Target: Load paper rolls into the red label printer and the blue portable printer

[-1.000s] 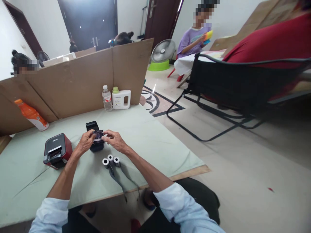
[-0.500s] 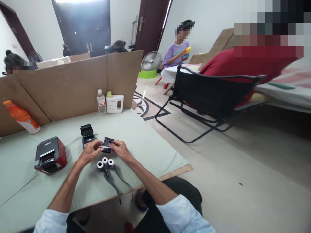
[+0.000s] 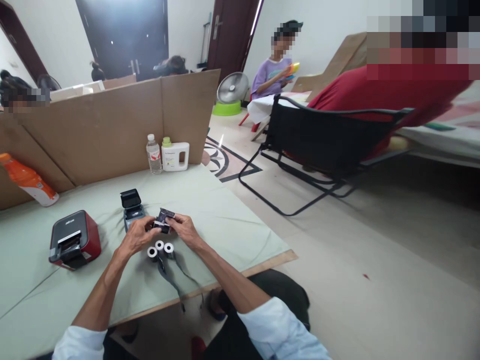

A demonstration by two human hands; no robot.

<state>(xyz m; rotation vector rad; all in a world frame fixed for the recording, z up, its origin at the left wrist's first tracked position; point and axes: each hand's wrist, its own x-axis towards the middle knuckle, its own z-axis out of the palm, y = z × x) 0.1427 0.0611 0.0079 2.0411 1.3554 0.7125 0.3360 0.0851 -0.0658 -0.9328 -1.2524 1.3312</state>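
Note:
My left hand [image 3: 139,235] and my right hand [image 3: 186,230] hold a small black cartridge-like piece [image 3: 164,218] between them, just above the table. Fingers of both hands pinch it from either side, and a pale strip crosses its lower part. Beyond my left hand stands a small dark printer-like device [image 3: 133,210] with its lid raised; my hand partly hides it. Three small paper rolls [image 3: 160,250] with white ends stand close together below my hands. Dark strips trail from them past the table's near edge.
To the left sits a red and black printer [image 3: 75,240]. An orange bottle [image 3: 32,180], a clear water bottle [image 3: 153,156] and a white jug [image 3: 175,156] stand against the cardboard screen [image 3: 116,120]. A black folding chair [image 3: 330,140] bears a person in red. Another person in purple sits behind.
The view has shifted slightly, so things on the table appear a little higher and further left. My hands still hold the black piece, which is turned a little.

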